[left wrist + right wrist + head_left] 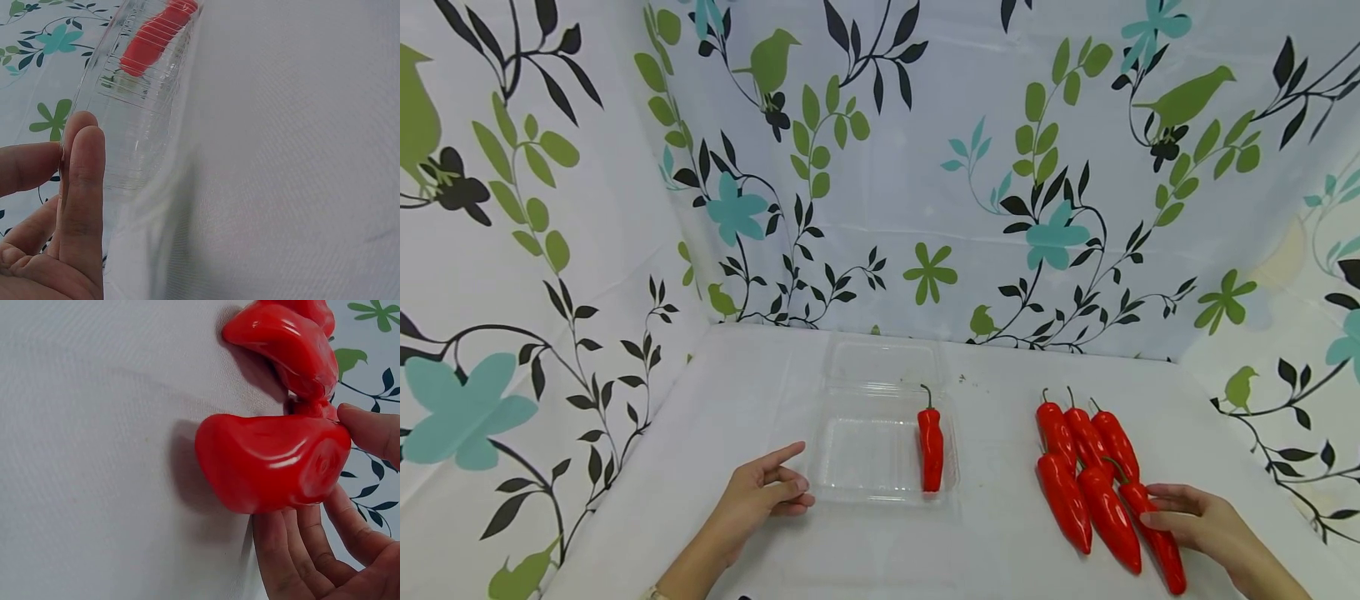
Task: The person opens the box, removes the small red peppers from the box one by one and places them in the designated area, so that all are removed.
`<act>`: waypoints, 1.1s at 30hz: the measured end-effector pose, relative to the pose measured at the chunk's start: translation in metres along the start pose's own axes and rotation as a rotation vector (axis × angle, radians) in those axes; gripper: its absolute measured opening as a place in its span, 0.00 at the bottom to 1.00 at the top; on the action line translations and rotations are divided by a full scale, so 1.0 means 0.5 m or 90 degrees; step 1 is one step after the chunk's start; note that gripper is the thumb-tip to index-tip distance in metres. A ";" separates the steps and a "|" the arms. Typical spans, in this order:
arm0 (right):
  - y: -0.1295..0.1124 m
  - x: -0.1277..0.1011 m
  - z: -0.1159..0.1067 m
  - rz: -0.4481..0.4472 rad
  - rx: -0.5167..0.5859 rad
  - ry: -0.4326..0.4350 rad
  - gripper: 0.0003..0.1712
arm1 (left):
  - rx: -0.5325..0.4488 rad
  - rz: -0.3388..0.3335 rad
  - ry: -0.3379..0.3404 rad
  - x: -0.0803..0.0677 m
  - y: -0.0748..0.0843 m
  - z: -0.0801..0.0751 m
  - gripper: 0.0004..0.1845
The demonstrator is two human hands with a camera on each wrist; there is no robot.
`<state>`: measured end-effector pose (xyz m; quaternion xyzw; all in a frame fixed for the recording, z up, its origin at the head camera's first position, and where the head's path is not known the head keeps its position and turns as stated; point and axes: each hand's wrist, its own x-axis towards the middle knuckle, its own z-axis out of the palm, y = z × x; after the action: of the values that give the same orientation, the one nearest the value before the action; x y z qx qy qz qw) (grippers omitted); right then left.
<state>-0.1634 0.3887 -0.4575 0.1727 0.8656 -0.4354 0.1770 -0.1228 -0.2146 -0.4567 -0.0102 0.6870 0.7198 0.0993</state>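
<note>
Right hand (1198,521) pinches a glossy red plastic chilli (1153,533) near the tabletop's front-right corner; relaxed left hand (763,492) steadies the clear plastic clamshell tray (850,450). Lifting comes next.

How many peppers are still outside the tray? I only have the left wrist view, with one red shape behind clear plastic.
Observer: Six red peppers lie in a cluster on the white table, right of the clear tray.
Operator: Is the right hand on one?
Observer: Yes, the right hand touches the rightmost pepper, fingers under it, thumb at its side.
Operator: And the tray's lid?
Observer: The lid is folded open behind the tray.
</note>
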 end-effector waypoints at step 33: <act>-0.201 -0.102 0.084 -0.229 -0.149 0.142 0.52 | -0.010 0.000 0.000 -0.001 -0.001 0.003 0.37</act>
<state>-0.1577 0.2906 -0.3878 0.0408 0.9412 -0.3347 0.0188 -0.1223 -0.2131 -0.4569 -0.0108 0.6815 0.7250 0.0991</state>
